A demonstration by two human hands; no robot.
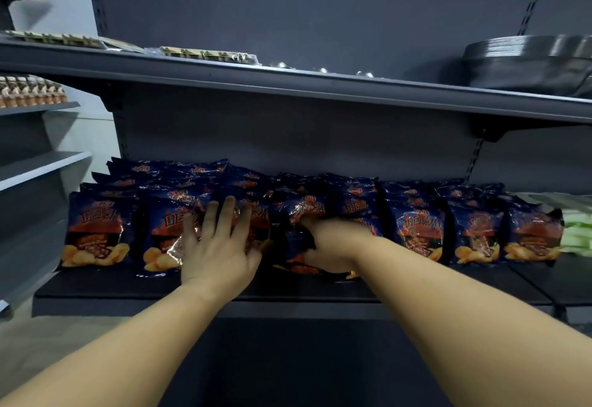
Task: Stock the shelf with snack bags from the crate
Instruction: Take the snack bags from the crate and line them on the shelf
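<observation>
On the upper shelf board lie flat packets with pale patterned fronts, a second run of them further left, and a few small shiny items. A stack of dark round trays, possibly plastic, sits at its right end. A side rack at far left carries a row of small bottles. Pale green packs lie at the right edge.

Two bare forearms enter from the bottom corners of the frame, with no sleeves, watch or jewellery visible. The left hand and right hand are ungloved, with short, unpainted nails on the left fingers.
</observation>
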